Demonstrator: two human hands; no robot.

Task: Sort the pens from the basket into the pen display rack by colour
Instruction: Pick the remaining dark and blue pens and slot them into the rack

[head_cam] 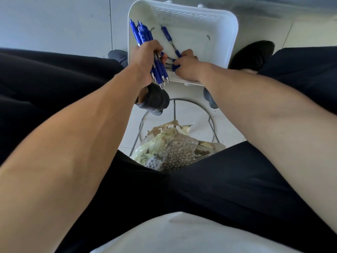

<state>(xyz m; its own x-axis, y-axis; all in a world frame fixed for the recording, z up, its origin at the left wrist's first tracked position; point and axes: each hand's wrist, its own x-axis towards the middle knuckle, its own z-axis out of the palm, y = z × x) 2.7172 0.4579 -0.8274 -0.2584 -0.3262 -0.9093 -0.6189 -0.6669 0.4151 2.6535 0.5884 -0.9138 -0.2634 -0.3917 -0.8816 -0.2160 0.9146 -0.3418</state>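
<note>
The left hand (pixel 148 56) has its fingers (pixel 161 52) curled tight round a bundle of blue plastic click pens (pixel 143 36). The clip ends fan out beyond the knuckles, away from the person. The metal tips poke out below the heel of the hand, toward the person. This fist hangs over the near left corner of the white rectangular plastic basket with a slotted wall (pixel 231 39), which sits on the pale tiled floor (pixel 54 24).

Just beside those fingers, the right hand (pixel 185 65) is down inside the basket against its near wall. Its fingers (pixel 187 53) are bent over and pinch loose blue pens (pixel 174 65) lying on the basket floor; how many they hold cannot be told. A single blue pen with a dark barrel (pixel 166 34) lies slanted on the basket floor. Its near end reaches the right fingertips and its far end points away beyond them.

Both bare forearms stretch forward and down between the knees, converging on the basket. The left wrist is turned so the thumb side faces the right hand, and the right hand is palm down.

Black trousers (pixel 218 189) cover the legs. A black shoe (pixel 253 55) stands to the right of the right hand, and a dark grey shoe (pixel 156 101) sits just under the bundle's tips. Nearer the person than both hands are a thin metal wire frame (pixel 211 121) and crumpled bubble wrap with torn tape (pixel 173 147).
</note>
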